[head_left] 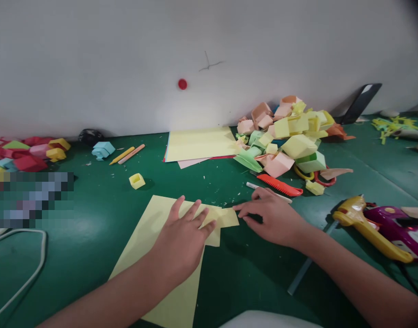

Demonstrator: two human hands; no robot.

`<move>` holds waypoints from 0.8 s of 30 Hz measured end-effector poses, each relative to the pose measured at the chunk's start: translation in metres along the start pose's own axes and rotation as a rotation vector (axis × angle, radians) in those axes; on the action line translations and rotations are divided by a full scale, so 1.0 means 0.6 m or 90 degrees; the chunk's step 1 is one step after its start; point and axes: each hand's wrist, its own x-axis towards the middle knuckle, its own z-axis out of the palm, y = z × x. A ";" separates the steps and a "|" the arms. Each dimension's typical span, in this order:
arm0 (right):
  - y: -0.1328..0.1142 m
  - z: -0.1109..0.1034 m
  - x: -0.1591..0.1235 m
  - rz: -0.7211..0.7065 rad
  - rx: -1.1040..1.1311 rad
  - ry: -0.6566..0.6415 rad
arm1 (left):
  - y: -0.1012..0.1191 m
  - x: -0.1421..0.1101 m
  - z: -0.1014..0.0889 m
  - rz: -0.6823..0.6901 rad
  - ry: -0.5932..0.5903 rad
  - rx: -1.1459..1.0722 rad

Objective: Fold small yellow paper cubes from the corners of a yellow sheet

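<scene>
A pale yellow paper sheet [150, 232] lies on the green table [99, 237] in front of me, its far right corner folded into a small flap [227, 217]. My left hand [184, 237] rests flat on the sheet with fingers spread, pressing it down. My right hand [273, 218] sits just right of the flap, fingers stretched toward its edge and touching it. Neither hand holds anything.
A heap of folded paper boxes [291, 136] lies at the back right, a stack of coloured sheets [200, 143] behind. An orange cutter [280, 185], a white pen [253, 186], a small yellow paper cube [136, 181], pencils [126, 155], a glue gun [373, 228] and a white cable [27, 273] surround the sheet.
</scene>
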 end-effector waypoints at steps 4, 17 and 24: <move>-0.003 0.000 0.001 -0.051 0.039 0.002 | 0.004 -0.002 0.004 -0.034 0.013 0.016; -0.041 0.028 0.011 -0.129 0.014 -0.066 | 0.006 0.002 0.003 -0.003 0.045 -0.005; -0.010 0.015 0.005 -0.072 -0.065 -0.046 | 0.000 0.000 0.006 -0.009 0.019 -0.017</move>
